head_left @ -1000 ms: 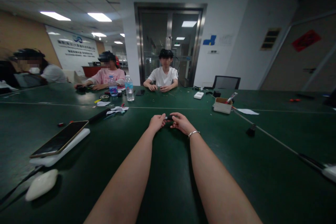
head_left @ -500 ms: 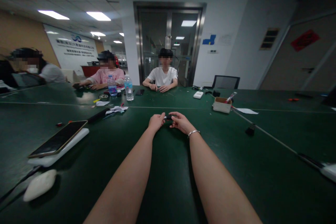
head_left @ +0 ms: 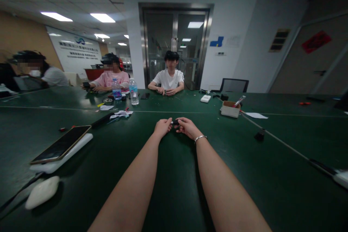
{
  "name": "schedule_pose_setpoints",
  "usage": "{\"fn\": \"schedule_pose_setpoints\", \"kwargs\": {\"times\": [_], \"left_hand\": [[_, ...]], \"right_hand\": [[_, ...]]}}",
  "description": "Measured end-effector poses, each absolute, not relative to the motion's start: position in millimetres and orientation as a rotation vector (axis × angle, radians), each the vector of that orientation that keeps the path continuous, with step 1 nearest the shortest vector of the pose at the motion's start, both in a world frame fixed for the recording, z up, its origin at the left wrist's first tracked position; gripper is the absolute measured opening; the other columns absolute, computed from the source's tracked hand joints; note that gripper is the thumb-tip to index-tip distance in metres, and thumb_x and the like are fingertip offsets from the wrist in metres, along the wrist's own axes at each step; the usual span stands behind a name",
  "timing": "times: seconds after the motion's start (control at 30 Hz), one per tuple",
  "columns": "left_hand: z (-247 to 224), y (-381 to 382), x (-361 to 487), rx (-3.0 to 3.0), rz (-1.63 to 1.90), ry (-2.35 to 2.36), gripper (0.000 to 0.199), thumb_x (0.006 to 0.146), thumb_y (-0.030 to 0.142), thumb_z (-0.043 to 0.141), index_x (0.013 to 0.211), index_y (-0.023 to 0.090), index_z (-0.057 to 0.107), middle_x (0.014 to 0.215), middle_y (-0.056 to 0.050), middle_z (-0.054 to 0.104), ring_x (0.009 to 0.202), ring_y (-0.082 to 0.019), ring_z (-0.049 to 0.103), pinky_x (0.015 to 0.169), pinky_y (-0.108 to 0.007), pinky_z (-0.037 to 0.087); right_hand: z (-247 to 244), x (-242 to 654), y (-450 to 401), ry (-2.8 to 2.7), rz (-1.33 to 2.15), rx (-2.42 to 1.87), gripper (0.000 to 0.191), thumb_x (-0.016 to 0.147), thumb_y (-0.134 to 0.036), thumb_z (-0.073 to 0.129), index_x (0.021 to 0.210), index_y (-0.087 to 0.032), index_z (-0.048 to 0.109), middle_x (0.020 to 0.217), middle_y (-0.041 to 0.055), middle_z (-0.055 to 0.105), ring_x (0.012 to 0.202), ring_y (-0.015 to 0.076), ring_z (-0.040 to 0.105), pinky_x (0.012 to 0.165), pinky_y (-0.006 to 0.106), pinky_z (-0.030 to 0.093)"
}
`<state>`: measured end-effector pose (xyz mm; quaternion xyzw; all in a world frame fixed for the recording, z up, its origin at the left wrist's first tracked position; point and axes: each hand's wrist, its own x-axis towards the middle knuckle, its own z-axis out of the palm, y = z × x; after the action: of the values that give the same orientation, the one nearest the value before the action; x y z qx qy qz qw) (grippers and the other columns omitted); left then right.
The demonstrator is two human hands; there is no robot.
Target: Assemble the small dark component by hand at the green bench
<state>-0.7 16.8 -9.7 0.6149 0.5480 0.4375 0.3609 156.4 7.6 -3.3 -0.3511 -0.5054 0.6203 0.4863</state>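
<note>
Over the green table (head_left: 174,159), both my hands meet at a small black object (head_left: 175,122) with a light-coloured end on its left. My left hand (head_left: 163,127) pinches that light end between thumb and fingers. The black part is pinched by my right hand (head_left: 188,128), which has a silver bracelet (head_left: 200,138) at the wrist. The object is too small to name, and the fingers cover parts of it.
A phone (head_left: 62,144) rests on a white box at the left, near a white mouse-shaped object (head_left: 42,192). Two bottles (head_left: 133,92) stand farther back. A small open box (head_left: 230,109) and a black clip-like item (head_left: 259,135) lie right. Several people sit around the table.
My hands have barely moved and still hold the small object. At the far left side, the person in pink has raised a dark item in one hand.
</note>
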Motion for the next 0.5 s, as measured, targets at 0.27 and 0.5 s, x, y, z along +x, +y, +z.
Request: {"fn": "schedule_pose_setpoints", "kwargs": {"times": [0.27,0.5], "left_hand": [[-13.0,17.8,0.7,1.563,1.136,1.323,0.035,0.081,0.045,0.046,0.068,0.013,0.056,0.056,-0.001,0.055,0.046,-0.008,0.049,0.046,-0.02,0.04],[-11.9,13.3,2.1,1.528,1.203,1.245,0.023,0.078,0.038,0.055,0.077,0.014,0.056,0.064,-0.001,0.056,0.054,-0.008,0.051,0.046,-0.016,0.04]], "right_hand": [[-2.9,155.2,8.4,-1.211,1.48,-0.915,0.006,0.087,-0.02,0.052,0.086,-0.014,0.053,0.051,-0.0008,0.059,0.036,0.0042,0.045,0.05,0.024,0.056],[-1.2,155.0,5.8,-1.21,1.479,-0.911,0.011,0.088,-0.024,0.052,0.083,-0.014,0.053,0.05,-0.0017,0.057,0.036,0.0042,0.044,0.05,0.023,0.056]]}}
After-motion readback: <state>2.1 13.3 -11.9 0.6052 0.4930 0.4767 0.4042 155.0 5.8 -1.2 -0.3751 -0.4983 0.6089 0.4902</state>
